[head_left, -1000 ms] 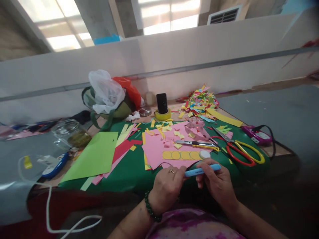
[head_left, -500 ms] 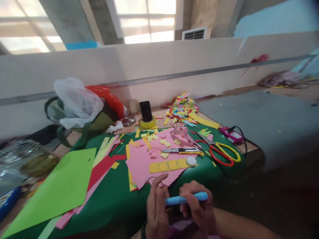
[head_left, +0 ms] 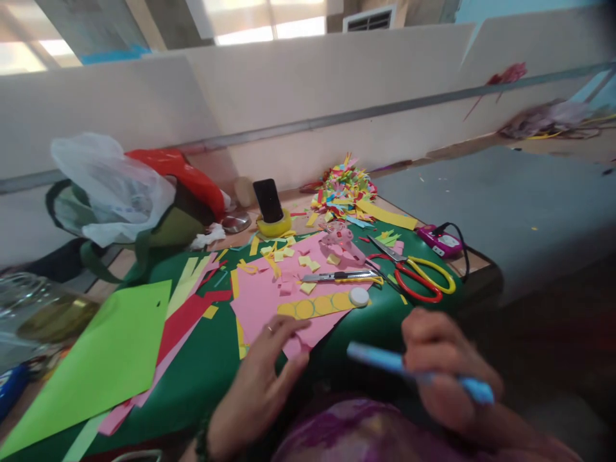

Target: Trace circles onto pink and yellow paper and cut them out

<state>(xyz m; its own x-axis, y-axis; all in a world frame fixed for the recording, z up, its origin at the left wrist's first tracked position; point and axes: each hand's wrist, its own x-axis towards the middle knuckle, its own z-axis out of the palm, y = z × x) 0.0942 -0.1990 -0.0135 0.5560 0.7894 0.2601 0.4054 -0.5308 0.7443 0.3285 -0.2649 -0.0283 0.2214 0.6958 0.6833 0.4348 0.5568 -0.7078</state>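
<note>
Green tabletop [head_left: 202,346] ahead, blue marker [head_left: 378,357] slants down rightward.

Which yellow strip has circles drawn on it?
The front strip, on the pink paper, with the white cap near its right end; the back strip, by the scrap pile, shows none.

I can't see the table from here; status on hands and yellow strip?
Right hand gripping blue pen. Left hand open at pink paper. Yellow strip flat, white disc near right end. Cutter just beyond strip.
</note>
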